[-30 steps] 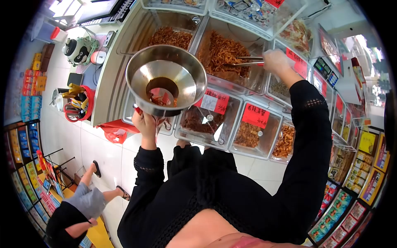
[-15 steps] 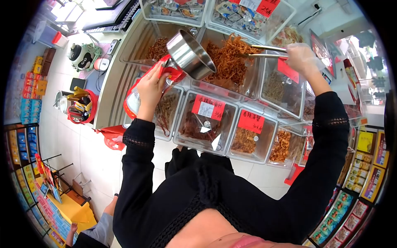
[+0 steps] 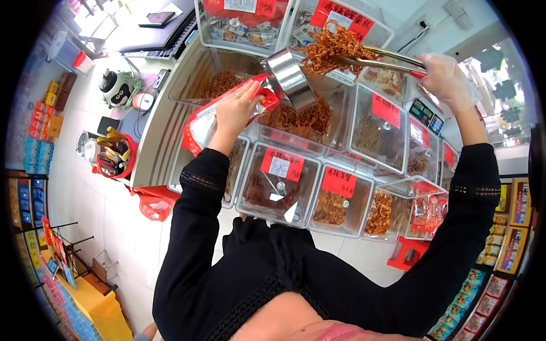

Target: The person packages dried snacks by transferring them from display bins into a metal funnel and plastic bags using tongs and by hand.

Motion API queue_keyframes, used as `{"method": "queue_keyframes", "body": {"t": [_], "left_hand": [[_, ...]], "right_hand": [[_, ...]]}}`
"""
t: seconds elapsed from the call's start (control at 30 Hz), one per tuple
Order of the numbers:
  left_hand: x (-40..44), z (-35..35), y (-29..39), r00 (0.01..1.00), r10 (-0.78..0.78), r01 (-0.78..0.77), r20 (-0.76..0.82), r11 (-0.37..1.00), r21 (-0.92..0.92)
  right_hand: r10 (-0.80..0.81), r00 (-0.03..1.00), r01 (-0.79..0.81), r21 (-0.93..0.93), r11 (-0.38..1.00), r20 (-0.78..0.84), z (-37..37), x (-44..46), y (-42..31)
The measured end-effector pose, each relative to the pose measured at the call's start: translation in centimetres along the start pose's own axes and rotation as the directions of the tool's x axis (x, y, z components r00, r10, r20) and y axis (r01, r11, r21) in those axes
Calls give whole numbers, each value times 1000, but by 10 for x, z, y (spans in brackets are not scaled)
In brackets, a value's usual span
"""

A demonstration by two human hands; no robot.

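Note:
My left hand (image 3: 234, 113) is closed around the top of a red and white packaging bag (image 3: 203, 126). A wide stainless steel funnel (image 3: 291, 77) is tilted at the bag's mouth; its lower end is hidden. My right hand (image 3: 446, 79), in a clear plastic glove, grips metal tongs (image 3: 392, 62). Between their tips hangs a large clump of reddish-brown shredded dried snack (image 3: 335, 52), just right of the funnel's opening. Below lies an open clear bin (image 3: 341, 128) with more of the same shreds inside.
Several clear bins of dried snacks surround it, including a lidded bin (image 3: 278, 193) in front and a bin of small packets (image 3: 244, 34) behind. A digital scale display (image 3: 426, 116) stands right. A red basket of tools (image 3: 116, 153) and a panda-face bottle (image 3: 114, 88) are left.
My right hand has raised the tongs with the clump up and right, out of the bin. My left hand has shifted right with the bag and funnel, and the funnel's tilt has changed.

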State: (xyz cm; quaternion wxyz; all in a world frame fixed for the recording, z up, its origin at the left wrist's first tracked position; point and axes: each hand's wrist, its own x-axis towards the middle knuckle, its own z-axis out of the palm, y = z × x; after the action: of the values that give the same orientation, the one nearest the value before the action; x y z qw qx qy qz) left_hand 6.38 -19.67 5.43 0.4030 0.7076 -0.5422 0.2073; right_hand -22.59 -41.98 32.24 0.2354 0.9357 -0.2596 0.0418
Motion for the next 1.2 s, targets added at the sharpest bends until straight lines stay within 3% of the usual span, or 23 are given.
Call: {"method": "queue_keyframes", "body": {"t": [0.1,0.17,0.23,0.27,0.37,0.4,0.43,0.47,0.5,0.57,0.6,0.7,0.73,0.77,0.8,0.9,0.97,1.0,1.03,1.07,1.17,1.2], "left_hand": [[4,-4,9,998,-40,36,-47,996,-84],[6,-9,19,984,-163,141,-75,960,-241],[6,-16,28,982,-169,137,-86,946,-293],[4,-20,32,985,-163,135,-63,939,-316],[-4,-36,46,985,-161,127,-63,922,-365],[-11,-41,48,958,-286,253,1,844,-472],[-18,-45,48,914,-399,371,78,738,-563],[-29,-44,46,900,-434,360,47,678,-641],[-38,-50,45,860,-491,440,141,573,-691],[-57,-54,42,849,-516,402,111,496,-769],[-65,-58,42,846,-522,404,108,494,-770],[-74,-77,44,841,-526,361,122,378,-853],[-75,-82,48,863,-495,328,100,398,-857],[-75,-87,50,883,-462,294,78,418,-860],[-78,-87,48,913,-406,250,29,503,-827],[-87,-95,43,883,-422,411,205,486,-771],[-92,-97,43,881,-431,397,195,450,-800],[-92,-96,42,881,-439,376,178,419,-827],[-96,-93,38,879,-440,382,186,413,-827],[-102,-90,32,883,-435,377,175,434,-818],[-105,-88,26,890,-426,364,160,454,-813],[-104,-87,26,903,-406,334,139,461,-822]], "right_hand": [[-32,993,40,-71,997,112,-20,5,-4],[-75,997,77,-61,995,35,-33,8,-17],[-158,984,167,-119,979,82,-55,17,-39],[-315,949,309,-133,942,-26,-58,22,-41],[-451,892,423,-284,861,-40,-80,39,-66],[-454,890,424,-288,859,-42,-82,43,-74],[-516,850,488,-210,847,-108,-83,45,-82],[-571,802,555,-134,821,-177,-85,49,-92],[-578,797,561,-136,816,-177,-96,52,-112],[-671,737,635,-250,731,-89,-122,52,-152],[-748,630,678,-320,662,-212,-115,55,-157],[-753,583,725,-224,652,-306,-102,56,-187],[-824,484,742,-362,564,-293,-101,52,-202],[-827,548,730,-411,546,-128,-107,43,-221],[-831,546,736,-411,538,-109,-99,39,-230],[-808,584,750,-328,575,-80,-91,32,-236],[-751,660,724,-255,641,-13,-103,29,-224],[-795,593,733,-322,599,-130,-110,32,-211],[-750,650,707,-263,656,-124,-120,31,-200],[-770,608,706,-310,637,-194,-126,30,-187],[-730,679,649,-404,645,-75,-167,17,-182],[-740,663,642,-424,638,-110,-169,14,-182]]}}
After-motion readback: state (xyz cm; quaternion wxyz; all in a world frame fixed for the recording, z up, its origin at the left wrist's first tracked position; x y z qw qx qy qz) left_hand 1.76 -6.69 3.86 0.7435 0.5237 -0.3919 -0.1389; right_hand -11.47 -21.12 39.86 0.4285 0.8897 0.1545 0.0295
